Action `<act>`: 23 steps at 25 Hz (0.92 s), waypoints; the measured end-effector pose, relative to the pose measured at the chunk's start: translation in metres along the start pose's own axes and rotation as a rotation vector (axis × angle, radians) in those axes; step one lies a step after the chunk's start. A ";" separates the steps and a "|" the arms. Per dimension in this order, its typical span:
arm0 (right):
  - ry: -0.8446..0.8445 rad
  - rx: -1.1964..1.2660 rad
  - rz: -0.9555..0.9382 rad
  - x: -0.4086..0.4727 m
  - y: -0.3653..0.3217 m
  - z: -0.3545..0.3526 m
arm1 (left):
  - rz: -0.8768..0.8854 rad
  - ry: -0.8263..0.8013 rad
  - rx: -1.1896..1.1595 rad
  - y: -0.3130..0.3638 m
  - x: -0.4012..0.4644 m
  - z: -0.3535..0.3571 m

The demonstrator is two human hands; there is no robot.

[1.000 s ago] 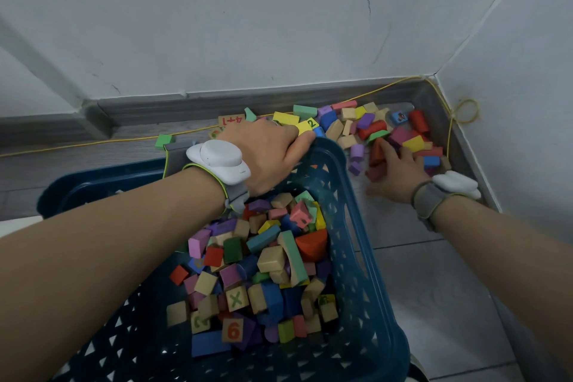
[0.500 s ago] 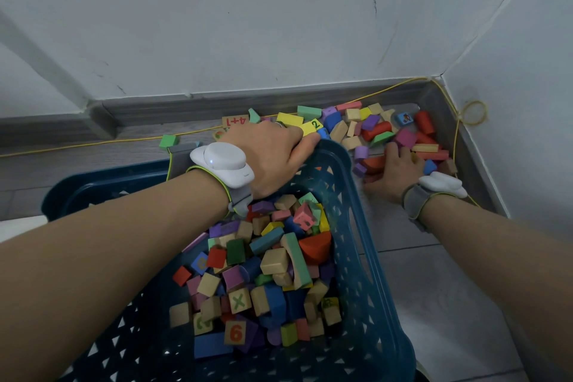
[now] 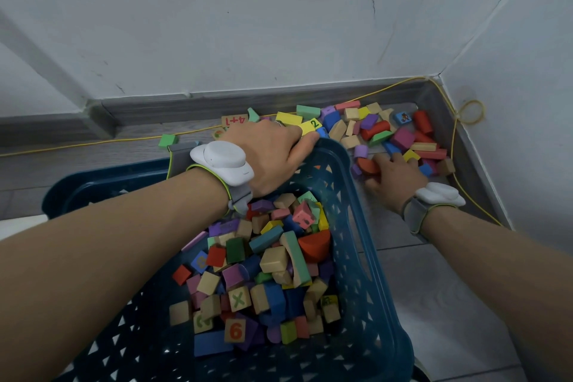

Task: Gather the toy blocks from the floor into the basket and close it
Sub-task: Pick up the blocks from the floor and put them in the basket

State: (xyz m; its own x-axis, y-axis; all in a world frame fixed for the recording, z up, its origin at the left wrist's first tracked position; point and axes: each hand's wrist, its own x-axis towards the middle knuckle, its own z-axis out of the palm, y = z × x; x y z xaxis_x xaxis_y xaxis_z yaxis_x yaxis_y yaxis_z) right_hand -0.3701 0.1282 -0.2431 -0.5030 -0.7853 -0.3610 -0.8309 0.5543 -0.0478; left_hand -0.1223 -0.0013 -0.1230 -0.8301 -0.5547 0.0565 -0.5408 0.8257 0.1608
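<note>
A dark blue lattice basket [image 3: 367, 245] stands in front of me, holding several coloured toy blocks [image 3: 273, 260]. My left hand [image 3: 273, 155] grips its far rim, fingers curled over the edge. More blocks [image 3: 400, 133] lie piled on the floor in the wall corner, just past the basket's right side. My right hand [image 3: 395, 175] lies palm down on the near edge of that pile. Its fingers curl over the blocks, and thumb and forefinger close round a red rounded block [image 3: 369, 167]. The basket's lid [image 3: 77, 192] hangs open at the left.
A yellow cable [image 3: 366, 95] runs along the grey baseboard and loops on the right wall. Two white walls meet behind the pile. A lone green block [image 3: 167, 140] lies to the left of my left hand. Pale floor tiles [image 3: 434, 288] extend to the right of the basket.
My right hand has slid a little left and nearer to the basket, dragging the red block along. My left hand has kept its hold on the rim.
</note>
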 end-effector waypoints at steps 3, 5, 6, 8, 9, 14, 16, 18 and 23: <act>-0.022 -0.035 -0.025 0.000 -0.002 0.003 | -0.009 0.001 0.004 0.001 0.000 0.000; -0.014 -0.044 -0.039 0.000 -0.001 0.007 | -0.009 -0.002 -0.002 0.001 0.000 -0.001; -0.012 -0.026 -0.049 0.001 -0.002 0.009 | -0.008 -0.002 -0.004 0.001 0.000 -0.001; -0.013 0.034 -0.049 0.002 -0.001 0.012 | -0.007 0.000 -0.007 0.001 -0.001 -0.001; -0.004 0.068 -0.031 0.004 -0.001 0.013 | -0.008 -0.002 -0.008 0.001 -0.001 -0.001; 0.105 0.265 0.056 0.003 0.004 0.015 | -0.007 -0.006 -0.015 0.001 0.000 0.000; 0.140 0.341 0.097 0.000 0.009 0.016 | -0.004 -0.010 -0.011 0.000 0.000 0.000; 0.159 0.559 0.175 -0.005 0.006 0.009 | -0.002 -0.029 -0.012 0.001 0.001 0.000; -0.116 1.641 0.096 -0.038 -0.030 -0.093 | 0.001 -0.051 -0.002 0.001 0.000 -0.003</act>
State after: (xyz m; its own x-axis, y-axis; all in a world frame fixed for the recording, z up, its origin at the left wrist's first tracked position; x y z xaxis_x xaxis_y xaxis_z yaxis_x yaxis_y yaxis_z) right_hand -0.3479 0.1156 -0.1418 -0.4528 -0.7512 -0.4804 0.3613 0.3380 -0.8690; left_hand -0.1228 -0.0007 -0.1198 -0.8367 -0.5476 0.0060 -0.5395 0.8261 0.1627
